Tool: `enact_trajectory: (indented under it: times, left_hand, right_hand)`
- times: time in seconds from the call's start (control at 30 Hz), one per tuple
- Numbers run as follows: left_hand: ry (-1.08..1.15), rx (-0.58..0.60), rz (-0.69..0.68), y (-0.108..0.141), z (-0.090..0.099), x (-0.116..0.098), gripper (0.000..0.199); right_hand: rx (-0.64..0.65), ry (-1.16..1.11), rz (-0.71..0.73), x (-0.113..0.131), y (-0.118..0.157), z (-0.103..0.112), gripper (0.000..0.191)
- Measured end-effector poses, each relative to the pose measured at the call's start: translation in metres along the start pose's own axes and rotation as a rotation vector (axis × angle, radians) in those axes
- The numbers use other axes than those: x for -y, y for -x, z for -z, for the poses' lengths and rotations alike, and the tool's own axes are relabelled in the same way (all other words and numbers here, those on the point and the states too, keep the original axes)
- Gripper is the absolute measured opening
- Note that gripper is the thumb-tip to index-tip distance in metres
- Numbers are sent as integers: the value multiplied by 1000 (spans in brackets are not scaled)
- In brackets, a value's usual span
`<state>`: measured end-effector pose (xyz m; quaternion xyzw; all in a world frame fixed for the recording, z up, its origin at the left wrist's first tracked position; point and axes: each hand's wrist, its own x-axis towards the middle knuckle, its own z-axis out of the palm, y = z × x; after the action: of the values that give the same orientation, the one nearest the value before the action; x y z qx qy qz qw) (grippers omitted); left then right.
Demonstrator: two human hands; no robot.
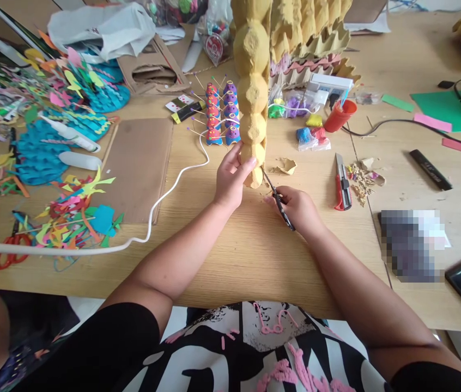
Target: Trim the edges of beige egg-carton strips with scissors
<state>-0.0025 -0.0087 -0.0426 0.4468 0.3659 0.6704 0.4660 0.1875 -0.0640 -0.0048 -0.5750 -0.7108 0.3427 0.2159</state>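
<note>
One wooden table (pixel 255 267) beneath left grip (pixel 230 182) around carton strip (pixel 252 92), right grip (pixel 299 209) around scissors (pixel 280 205)

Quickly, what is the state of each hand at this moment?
Left hand: closed, holding the yellow egg-carton strip.
Right hand: closed, holding the scissors.

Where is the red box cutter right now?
In the head view, the red box cutter lies on the table, to the right of the person's right hand and just left of the scraps.
</note>
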Motion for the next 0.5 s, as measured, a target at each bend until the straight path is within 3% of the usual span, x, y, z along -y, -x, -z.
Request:
enact_trajectory:
  times: [0.5]
  left_hand:
    - [91, -48, 59, -3, -3, -9, 61]
  right_hand:
    - [30, 112, 1, 7, 1, 2, 51]
